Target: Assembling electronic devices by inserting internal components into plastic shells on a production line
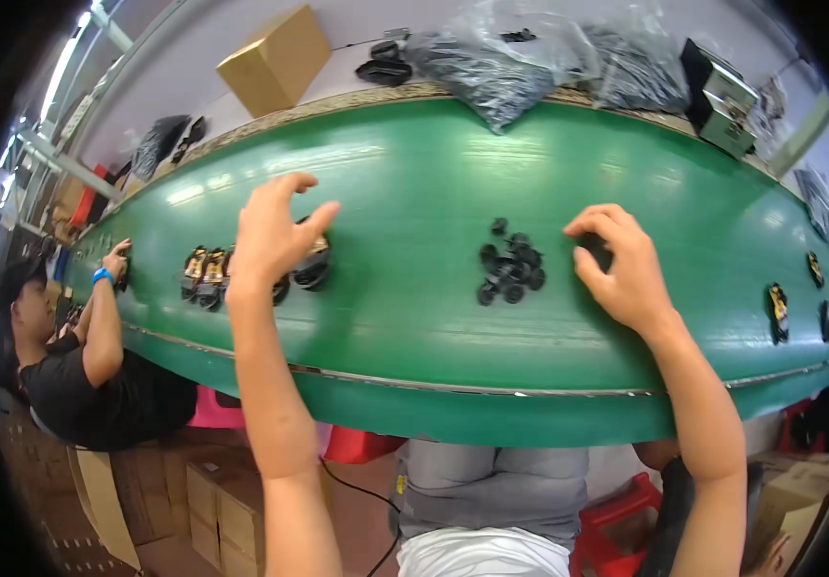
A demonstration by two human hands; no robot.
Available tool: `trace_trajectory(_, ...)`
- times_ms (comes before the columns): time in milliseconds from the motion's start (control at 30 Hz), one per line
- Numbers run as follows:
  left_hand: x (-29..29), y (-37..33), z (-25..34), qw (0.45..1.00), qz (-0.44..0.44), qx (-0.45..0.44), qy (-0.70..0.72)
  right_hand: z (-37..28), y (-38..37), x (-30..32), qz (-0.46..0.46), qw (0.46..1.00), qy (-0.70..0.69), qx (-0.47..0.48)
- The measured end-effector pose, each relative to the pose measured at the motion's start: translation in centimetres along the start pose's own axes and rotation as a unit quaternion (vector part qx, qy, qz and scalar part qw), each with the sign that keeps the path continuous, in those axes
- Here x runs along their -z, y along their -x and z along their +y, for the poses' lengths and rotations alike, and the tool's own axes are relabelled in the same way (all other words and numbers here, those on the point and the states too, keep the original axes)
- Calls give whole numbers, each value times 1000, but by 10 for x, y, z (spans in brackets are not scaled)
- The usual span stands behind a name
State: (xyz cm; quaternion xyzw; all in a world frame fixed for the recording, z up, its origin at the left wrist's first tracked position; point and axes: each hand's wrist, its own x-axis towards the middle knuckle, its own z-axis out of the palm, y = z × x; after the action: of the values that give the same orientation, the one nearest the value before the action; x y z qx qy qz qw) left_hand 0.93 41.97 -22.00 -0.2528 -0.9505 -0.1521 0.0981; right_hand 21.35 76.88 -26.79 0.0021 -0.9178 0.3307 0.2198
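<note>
Green belt [414,173]: left hand [275,236] on toy car [313,269]; right hand [621,269] beside wheels [508,267].

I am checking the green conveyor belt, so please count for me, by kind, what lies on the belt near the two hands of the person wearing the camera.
Loose heap of small black plastic parts, between the left hand and the right hand: 1
Black-and-yellow assembled pieces, left of the left hand: 3 visible
Black round piece under the left hand: 1
Total: 5
</note>
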Motion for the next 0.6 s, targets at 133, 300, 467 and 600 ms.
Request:
trace_trajectory(133,11,7,-1,988,-155,9,-9,-3,2,4,-15,999,37,-12)
trace_trajectory(300,21,11,-14,975,-220,-7,-6,-7,-3,6,-33,998,30,-33)
trace_trajectory(467,17,11,-10,975,-211,33,-59,-7,-4,6,-30,998,40,-38)
trace_trajectory(600,4,8,29,979,-188,-56,49,-7,-3,6,-27,998,29,-55)
